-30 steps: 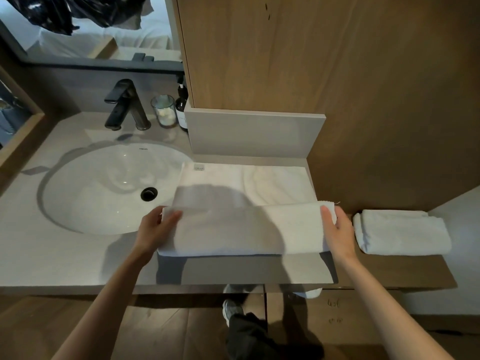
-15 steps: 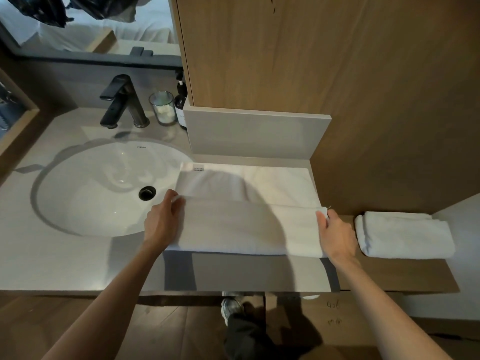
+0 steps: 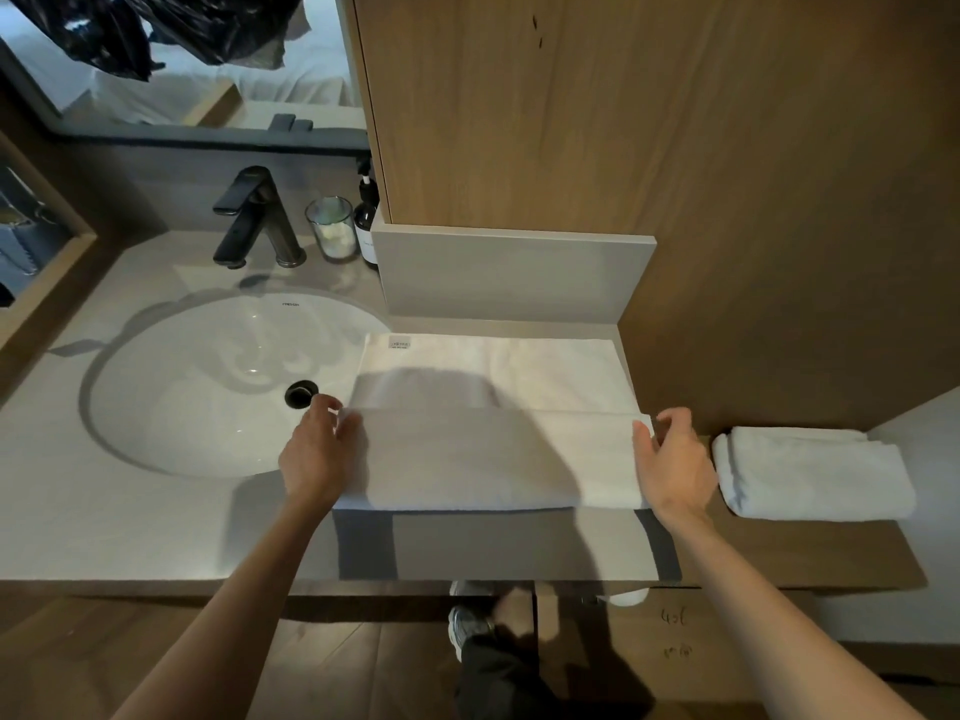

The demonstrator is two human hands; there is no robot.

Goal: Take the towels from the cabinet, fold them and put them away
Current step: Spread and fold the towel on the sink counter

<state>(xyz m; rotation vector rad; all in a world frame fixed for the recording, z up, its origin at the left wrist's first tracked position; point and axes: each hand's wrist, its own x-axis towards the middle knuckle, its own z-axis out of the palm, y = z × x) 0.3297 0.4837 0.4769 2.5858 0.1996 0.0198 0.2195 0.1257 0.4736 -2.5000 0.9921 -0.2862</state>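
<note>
A white towel (image 3: pixel 493 371) lies flat on the grey countertop (image 3: pixel 104 517) to the right of the sink. Its near part is folded over onto itself, and the folded edge runs across the middle. My left hand (image 3: pixel 314 459) pinches the left corner of that flap, thumb on top. My right hand (image 3: pixel 675 465) pinches the right corner in the same way. A second white towel (image 3: pixel 810 478), folded, rests on the wooden ledge (image 3: pixel 779 553) to the right. The wooden cabinet (image 3: pixel 623 122) stands behind with its door closed.
The round white sink (image 3: pixel 208 387) is at the left, with a black faucet (image 3: pixel 260 215), a glass (image 3: pixel 330 226) and a dark pump bottle (image 3: pixel 367 220) behind it. A grey panel (image 3: pixel 509 278) rises behind the towel. My shoe (image 3: pixel 467 626) shows on the floor below.
Both hands have carried the towel's near edge away from me, so the folded flap now covers more of the towel and lies flatter.
</note>
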